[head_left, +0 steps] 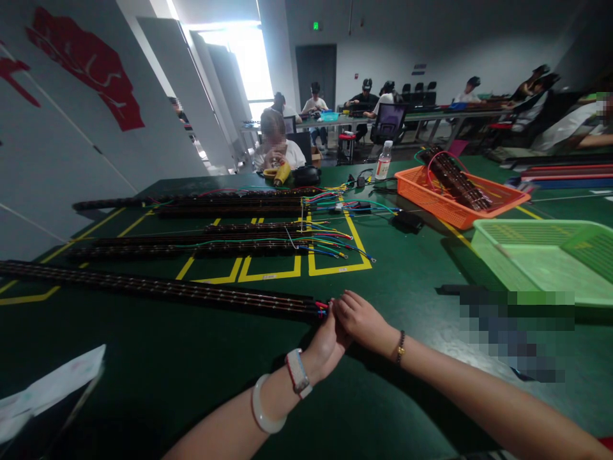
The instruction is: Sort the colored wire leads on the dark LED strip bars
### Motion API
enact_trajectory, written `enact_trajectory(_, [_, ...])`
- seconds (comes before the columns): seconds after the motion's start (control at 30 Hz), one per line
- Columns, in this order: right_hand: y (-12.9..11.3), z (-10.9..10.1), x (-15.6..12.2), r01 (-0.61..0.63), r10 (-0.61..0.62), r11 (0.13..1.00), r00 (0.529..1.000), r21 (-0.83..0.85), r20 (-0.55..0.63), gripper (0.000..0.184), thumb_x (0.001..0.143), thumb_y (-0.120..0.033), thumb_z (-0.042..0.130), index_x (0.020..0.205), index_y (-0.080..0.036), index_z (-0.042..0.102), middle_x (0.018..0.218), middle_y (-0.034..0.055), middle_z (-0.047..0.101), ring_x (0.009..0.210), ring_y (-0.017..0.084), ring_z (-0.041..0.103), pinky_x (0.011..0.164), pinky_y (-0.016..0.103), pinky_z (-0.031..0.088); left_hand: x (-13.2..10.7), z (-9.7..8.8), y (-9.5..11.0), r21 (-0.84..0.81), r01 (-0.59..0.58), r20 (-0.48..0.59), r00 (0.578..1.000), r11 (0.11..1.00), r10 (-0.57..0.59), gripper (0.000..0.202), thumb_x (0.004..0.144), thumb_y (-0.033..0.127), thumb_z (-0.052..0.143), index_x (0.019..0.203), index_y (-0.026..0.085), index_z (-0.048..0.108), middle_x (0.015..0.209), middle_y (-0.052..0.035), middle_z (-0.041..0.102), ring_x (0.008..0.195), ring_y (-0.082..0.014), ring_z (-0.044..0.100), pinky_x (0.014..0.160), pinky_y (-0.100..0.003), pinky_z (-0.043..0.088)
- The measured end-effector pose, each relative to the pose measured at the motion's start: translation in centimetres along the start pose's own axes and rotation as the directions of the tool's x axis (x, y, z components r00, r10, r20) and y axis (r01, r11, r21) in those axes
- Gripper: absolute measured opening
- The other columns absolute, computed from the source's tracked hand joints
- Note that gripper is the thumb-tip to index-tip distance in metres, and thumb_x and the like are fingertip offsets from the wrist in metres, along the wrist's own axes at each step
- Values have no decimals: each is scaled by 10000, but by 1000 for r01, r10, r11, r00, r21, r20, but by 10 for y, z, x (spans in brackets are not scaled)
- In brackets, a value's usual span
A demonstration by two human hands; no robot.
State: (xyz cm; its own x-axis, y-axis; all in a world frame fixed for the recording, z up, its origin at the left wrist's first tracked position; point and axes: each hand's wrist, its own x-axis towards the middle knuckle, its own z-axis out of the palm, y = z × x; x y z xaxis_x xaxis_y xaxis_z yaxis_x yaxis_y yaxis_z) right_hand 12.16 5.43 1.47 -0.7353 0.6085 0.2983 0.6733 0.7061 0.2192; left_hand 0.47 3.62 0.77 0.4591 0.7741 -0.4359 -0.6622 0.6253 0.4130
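A long dark light strip [167, 289] lies across the green table [201, 377] from the far left to my hands. Short red and blue wires stick out of its right end [322, 309]. My left hand [327, 344] is pinched on that end, fingers closed around the wires. My right hand [361, 319] rests over the left one with its fingers curled down beside the same end; what it grips, if anything, is hidden. A pale bangle and a watch sit on my left wrist, a bead bracelet on my right.
Several more dark strips [205, 243] with coloured wires lie further back on yellow floor-style markings. An orange basket [450, 203] holds strips, a green basket [546, 259] stands at right. A bottle [383, 160] and a seated person [275, 150] are beyond. Papers [45, 390] lie at left.
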Motion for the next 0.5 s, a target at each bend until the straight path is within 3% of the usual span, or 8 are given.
enact_trajectory(0.17, [-7,0,-8,-67,68,997,997,22,-43,353,837,-132,496,1178,-65,557,1120,157,593,1093,265,514,1063,441,339,2,-3,-2,8,-12,5,1000,1000,12,304,858,448,500,1060,236,584,1153,-17,600,1071,-135,527,871,-258,434])
enact_trajectory(0.3, [3,-13,-12,-129,138,979,989,160,-44,405,858,-189,493,1259,-132,508,1221,123,565,1151,240,487,1058,456,334,2,-5,-1,26,-13,41,999,1000,12,358,848,485,493,1059,210,585,1133,-57,609,1096,-174,528,912,-316,415])
enact_trajectory(0.43, [25,-33,-19,-282,314,918,946,280,-75,323,901,-188,430,1203,-180,543,1152,99,608,1071,212,536,993,445,388,-1,-3,2,44,-2,180,984,999,-6,471,841,560,428,1018,160,604,1089,-113,624,1090,-217,537,954,-383,382])
enact_trajectory(0.5, [32,-37,-24,-302,337,904,939,303,-69,273,904,-252,461,1141,-176,573,1110,96,621,1051,215,541,971,431,404,-3,-2,3,46,2,187,982,999,-11,485,837,566,428,1020,153,602,1078,-115,625,1080,-211,541,975,-383,367])
